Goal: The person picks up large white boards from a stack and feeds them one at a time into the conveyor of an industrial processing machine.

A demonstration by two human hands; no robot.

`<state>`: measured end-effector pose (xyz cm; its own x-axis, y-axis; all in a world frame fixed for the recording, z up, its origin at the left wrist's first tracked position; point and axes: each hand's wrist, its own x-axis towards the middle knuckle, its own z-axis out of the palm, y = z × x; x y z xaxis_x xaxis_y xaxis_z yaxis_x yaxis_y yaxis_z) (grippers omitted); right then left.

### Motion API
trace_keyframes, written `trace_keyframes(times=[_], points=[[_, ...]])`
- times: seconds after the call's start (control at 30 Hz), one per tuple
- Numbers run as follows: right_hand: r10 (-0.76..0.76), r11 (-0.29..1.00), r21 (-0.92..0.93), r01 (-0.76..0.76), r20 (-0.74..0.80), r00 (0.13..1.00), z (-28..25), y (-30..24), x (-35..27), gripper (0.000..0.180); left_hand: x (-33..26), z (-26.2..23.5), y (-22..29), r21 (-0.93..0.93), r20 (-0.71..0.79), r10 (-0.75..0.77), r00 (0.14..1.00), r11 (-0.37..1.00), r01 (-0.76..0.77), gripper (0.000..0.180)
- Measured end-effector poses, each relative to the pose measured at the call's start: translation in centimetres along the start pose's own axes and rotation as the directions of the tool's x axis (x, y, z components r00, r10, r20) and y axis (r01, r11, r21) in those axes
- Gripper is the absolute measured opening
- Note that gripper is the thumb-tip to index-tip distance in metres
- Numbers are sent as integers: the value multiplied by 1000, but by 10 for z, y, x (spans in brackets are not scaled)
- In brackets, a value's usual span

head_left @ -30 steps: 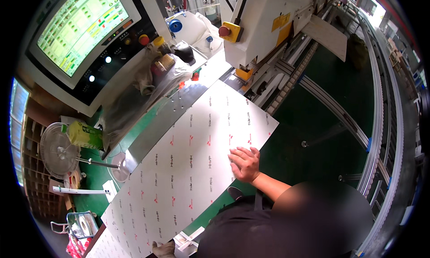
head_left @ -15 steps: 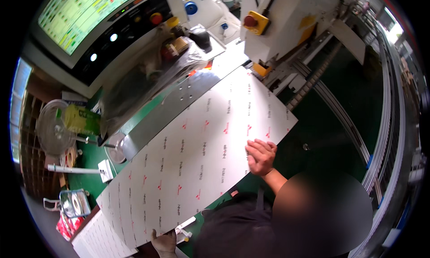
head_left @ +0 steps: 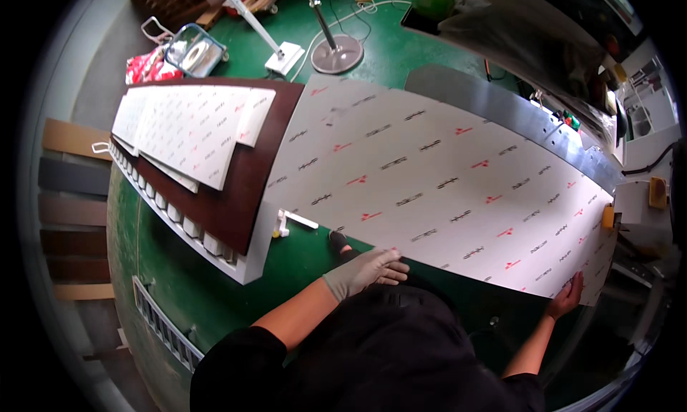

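Observation:
A large white sheet (head_left: 429, 190), printed with rows of small black and red marks, stretches across the middle and right. My left hand (head_left: 366, 271), in a grey glove, is at its near edge in front of my body. The fingers of that hand are stretched out and point right, not wrapped round anything. Farther right, my bare right hand (head_left: 567, 296) holds the near edge close to the sheet's right corner, its fingers over the printed face. Whatever part of that hand is under the sheet stays hidden.
Left of the sheet, a dark brown board (head_left: 247, 190) on a white-framed stand carries several smaller white sheets (head_left: 193, 125). A grey metal plate (head_left: 458, 86) runs along the far edge. Behind are a round pole base (head_left: 336, 54) and a blue cart (head_left: 197, 50).
My view has swung left, bringing the brown board into sight. My left hand has come away from the sheet's left end, and my right hand is now at the near edge toward the right corner.

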<state>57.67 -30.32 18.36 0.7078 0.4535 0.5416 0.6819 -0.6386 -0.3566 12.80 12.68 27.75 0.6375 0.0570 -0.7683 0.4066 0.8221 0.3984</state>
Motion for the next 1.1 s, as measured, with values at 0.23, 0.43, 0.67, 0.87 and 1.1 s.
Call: trace_keyframes(times=[0.23, 0.43, 0.67, 0.87, 1.1], points=[[367, 926, 78, -370, 55, 929, 3, 73, 15, 44, -10, 71, 55, 832, 351, 260, 900, 354, -427, 37], [300, 920, 269, -285, -17, 954, 74, -206, -3, 32, 29, -30, 130, 835, 483, 737, 473, -551, 5, 50], [180, 982, -49, -181, -14, 984, 95, -294, -15, 25, 82, -54, 176, 870, 372, 691, 620, -492, 26, 79], [135, 990, -21, -138, -94, 986, 117, -308, -32, 31, 106, -85, 186, 863, 441, 702, 560, -502, -51, 78], [103, 994, -7, -106, -186, 977, 126, -300, -43, 33, 126, -104, 181, 829, 541, 680, 494, -530, -178, 81]])
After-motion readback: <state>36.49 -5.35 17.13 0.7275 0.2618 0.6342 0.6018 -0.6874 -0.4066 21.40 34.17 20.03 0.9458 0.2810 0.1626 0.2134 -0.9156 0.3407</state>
